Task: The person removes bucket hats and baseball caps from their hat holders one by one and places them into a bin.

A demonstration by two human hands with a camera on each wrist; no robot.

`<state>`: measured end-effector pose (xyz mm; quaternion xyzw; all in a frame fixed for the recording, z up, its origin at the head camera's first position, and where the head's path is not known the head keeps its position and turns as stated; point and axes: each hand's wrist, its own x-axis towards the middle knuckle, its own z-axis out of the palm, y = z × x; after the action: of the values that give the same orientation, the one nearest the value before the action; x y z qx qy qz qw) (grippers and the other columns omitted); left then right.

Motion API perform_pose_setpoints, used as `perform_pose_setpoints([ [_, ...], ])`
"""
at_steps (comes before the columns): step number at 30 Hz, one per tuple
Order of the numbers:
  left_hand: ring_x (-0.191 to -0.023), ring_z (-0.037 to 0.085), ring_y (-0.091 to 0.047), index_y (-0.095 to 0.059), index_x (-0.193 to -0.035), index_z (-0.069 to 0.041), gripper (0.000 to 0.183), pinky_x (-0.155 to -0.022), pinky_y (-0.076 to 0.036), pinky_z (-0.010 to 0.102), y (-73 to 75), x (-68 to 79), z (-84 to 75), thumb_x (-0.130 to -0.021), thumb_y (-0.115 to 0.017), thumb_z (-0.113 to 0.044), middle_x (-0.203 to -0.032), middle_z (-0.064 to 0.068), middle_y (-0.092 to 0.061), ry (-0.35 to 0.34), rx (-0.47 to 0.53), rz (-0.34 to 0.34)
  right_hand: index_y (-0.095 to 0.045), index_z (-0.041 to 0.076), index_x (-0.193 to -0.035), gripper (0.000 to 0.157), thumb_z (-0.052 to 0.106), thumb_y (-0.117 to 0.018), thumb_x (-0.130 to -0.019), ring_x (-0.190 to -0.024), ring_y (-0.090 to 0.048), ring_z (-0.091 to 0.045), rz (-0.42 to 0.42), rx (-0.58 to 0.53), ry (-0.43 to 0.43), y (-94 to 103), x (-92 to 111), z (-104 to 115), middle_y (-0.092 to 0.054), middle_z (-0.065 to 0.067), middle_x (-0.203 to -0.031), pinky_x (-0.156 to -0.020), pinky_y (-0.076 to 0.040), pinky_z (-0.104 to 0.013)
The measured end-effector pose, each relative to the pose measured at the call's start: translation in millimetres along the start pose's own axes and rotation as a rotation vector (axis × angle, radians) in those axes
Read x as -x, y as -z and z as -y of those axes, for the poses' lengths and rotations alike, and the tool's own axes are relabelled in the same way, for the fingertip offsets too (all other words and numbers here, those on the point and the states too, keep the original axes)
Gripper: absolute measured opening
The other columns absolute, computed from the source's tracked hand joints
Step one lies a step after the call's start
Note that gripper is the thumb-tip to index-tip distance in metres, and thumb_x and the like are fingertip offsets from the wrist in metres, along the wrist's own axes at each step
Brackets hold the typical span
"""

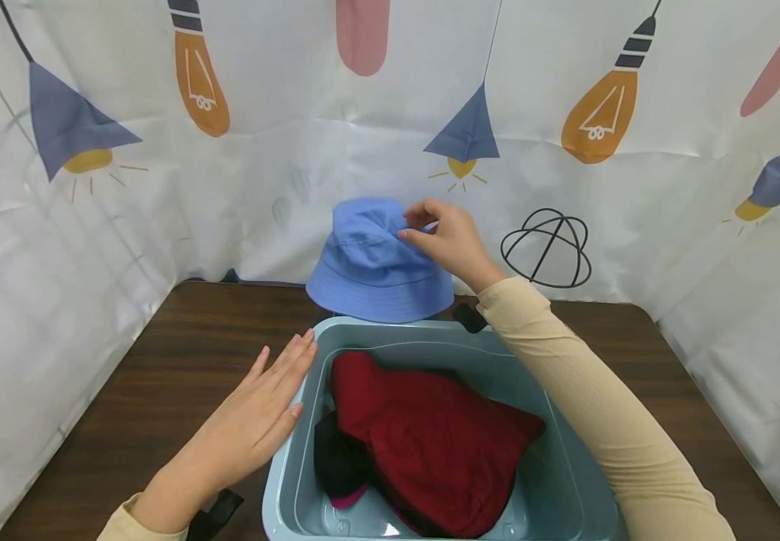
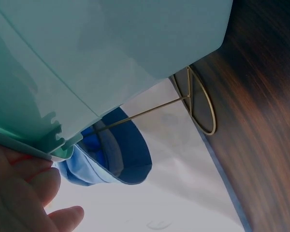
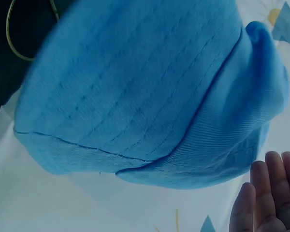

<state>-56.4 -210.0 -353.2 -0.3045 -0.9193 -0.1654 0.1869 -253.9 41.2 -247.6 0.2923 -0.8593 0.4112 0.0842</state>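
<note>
A blue bucket hat [image 1: 379, 263] sits on a thin wire stand [image 2: 154, 106] at the back of the table, just behind a light blue plastic bin [image 1: 566, 458]. My right hand [image 1: 454, 240] is up at the right side of the crown, thumb and fingers loosely bent with nothing between them. In the right wrist view, its fingers [image 3: 275, 188] are nearly straight beside the hat's fabric [image 3: 125, 92]. My left hand [image 1: 255, 413] rests on the bin's left rim with fingers extended. Inside the bin lies a dark red cloth hat [image 1: 430, 436], with a black item [image 1: 337, 454] partly under it.
A bare black wire stand [image 1: 545, 248] stands at the back right, behind my right forearm. The dark wood table [image 1: 126, 428] extends on both sides of the bin. A white curtain [image 1: 261, 188] printed with lamps and bulbs hangs behind it.
</note>
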Motion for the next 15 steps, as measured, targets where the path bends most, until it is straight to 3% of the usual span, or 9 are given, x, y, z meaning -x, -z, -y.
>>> perform_pose_setpoints([
  [11, -0.141, 0.029, -0.021, -0.024, -0.147, 0.002, 0.057, -0.113, 0.006, 0.031, -0.3, -0.8, -0.8, -0.098, -0.041, -0.022, -0.154, 0.014, -0.023, -0.006, 0.001, -0.012, -0.063, 0.003, -0.117, 0.038, 0.018, -0.072, -0.084, -0.105, -0.056, -0.025, 0.008, 0.128, -0.018, -2.1, -11, 2, -0.059, -0.012, -0.115, -0.087, -0.046, -0.036],
  [15, -0.141, 0.028, -0.020, -0.024, -0.147, 0.002, 0.057, -0.114, 0.005, 0.032, -1.1, -0.2, -0.4, -0.098, -0.042, -0.022, -0.154, 0.014, -0.024, -0.007, 0.002, -0.016, -0.061, 0.003, -0.119, 0.040, 0.018, -0.072, -0.084, -0.111, -0.054, -0.026, 0.015, 0.127, -0.025, -4.5, -14, 1, -0.058, -0.011, -0.118, -0.091, -0.044, -0.036],
])
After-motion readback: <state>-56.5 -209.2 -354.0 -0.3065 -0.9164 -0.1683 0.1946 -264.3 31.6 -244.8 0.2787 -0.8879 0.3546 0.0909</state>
